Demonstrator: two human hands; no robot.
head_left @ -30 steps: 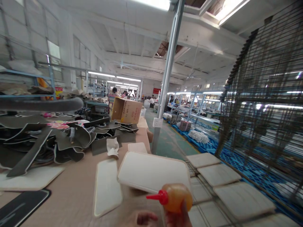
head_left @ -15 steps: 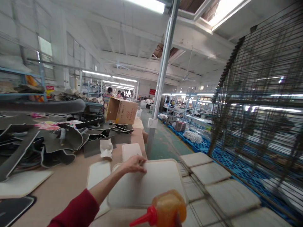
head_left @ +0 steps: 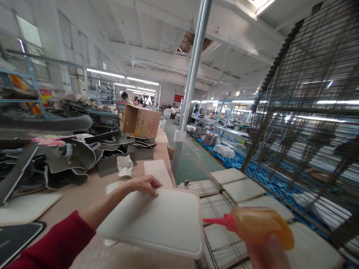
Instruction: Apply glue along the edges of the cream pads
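Note:
My left hand grips the far edge of a white rounded panel, fingers bent over its rim. The panel is tilted above the brown tabletop. In my right hand is an amber squeeze bottle with a red nozzle pointing left at the panel's right edge. The nozzle tip is close to that edge; whether they touch I cannot tell. A smaller white panel lies beyond my left hand, and another white panel lies at the far left.
Similar white panels rest on wire racks at the right. A tall stack of wire racks rises behind them. Dark grey cut pieces pile up on the left, near an open cardboard box. A metal post stands ahead.
My left hand has moved left with the panel, which now tilts up from the table. My right hand has swung the bottle up and right, beside the panel's right edge.

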